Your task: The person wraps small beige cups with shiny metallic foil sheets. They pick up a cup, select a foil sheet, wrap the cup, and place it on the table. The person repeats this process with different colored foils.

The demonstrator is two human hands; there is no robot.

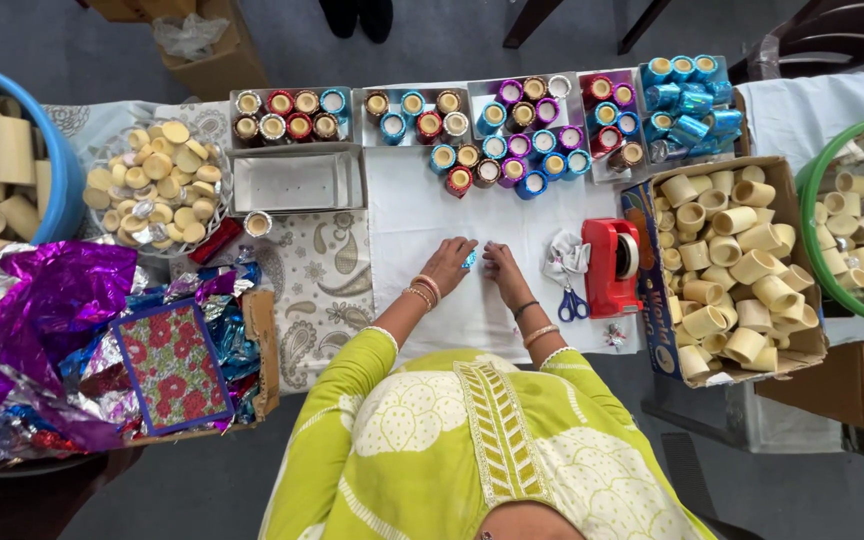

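Far left edge of the table: blue plastic tub [64, 170] of plain cardboard tubes, then crumpled purple and silver foil sheets [47, 300] with a red floral card [174, 366] on top at the near-left corner. Behind, a clear bowl of round cardboard discs [157, 185] and an empty white shallow tray [297, 182]. Along the far edge, trays of finished foil-wrapped tubes [492, 130], red, blue, purple.

Centre, on the white cloth [412, 215]: left hand [449, 262] and right hand [500, 264] lie close together, fingertips pressed down on a small blue foil piece [470, 259] between them. Fingers bent, not spread; real pinch or just pressing, cannot tell.

Step looks like flattening or folding foil for wrapping. Next move likely calls for a bare tube from the cardboard box [732, 270] at the right, plus tape.

Right of the hands: blue-handled scissors [572, 300], red tape dispenser [612, 265], then the box, and a green tub [820, 250] at the far right edge.
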